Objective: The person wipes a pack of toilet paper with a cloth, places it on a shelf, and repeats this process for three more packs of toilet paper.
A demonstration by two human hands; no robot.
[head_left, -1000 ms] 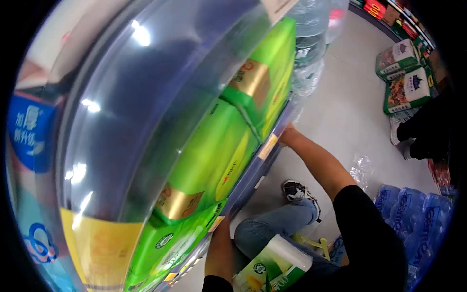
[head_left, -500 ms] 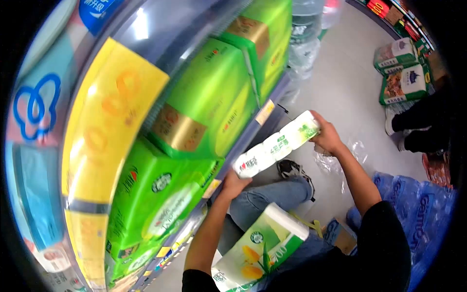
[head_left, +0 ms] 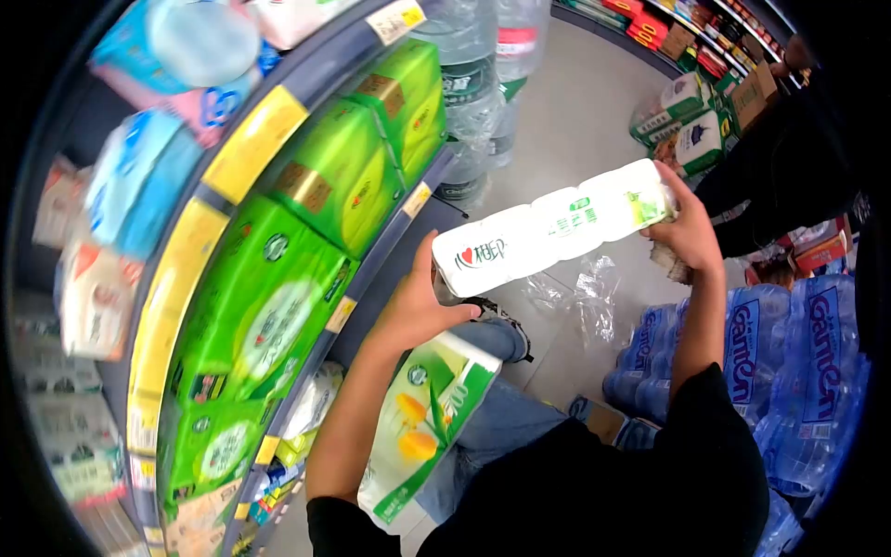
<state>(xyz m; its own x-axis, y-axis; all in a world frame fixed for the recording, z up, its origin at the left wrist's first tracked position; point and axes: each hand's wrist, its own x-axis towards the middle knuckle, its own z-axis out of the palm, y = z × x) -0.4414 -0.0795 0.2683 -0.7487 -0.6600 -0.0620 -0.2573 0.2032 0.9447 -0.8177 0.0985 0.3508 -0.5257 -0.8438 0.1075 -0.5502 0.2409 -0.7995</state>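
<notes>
A long white pack of toilet rolls (head_left: 557,227) with green and black print is held up between my two hands. My left hand (head_left: 418,302) grips its near left end, thumb low and fingers along the end. Around the far right end my right hand (head_left: 691,227) is closed, and something tan and crumpled shows below that palm. Below, a larger white and green paper pack (head_left: 432,408) with yellow tulips rests against my jeans, under my left forearm.
To the left, a shelf holds green tissue packs (head_left: 278,316) behind yellow price tags (head_left: 255,144). Large water bottles (head_left: 464,93) stand beyond it. Clear plastic wrap (head_left: 594,297) lies on the floor. Blue-wrapped water packs (head_left: 742,353) are at right, near a person in black (head_left: 789,176).
Both hands have raised the toilet roll pack closer to me, so it looks larger. My view has shifted, showing more of the shelf's left side and the water packs.
</notes>
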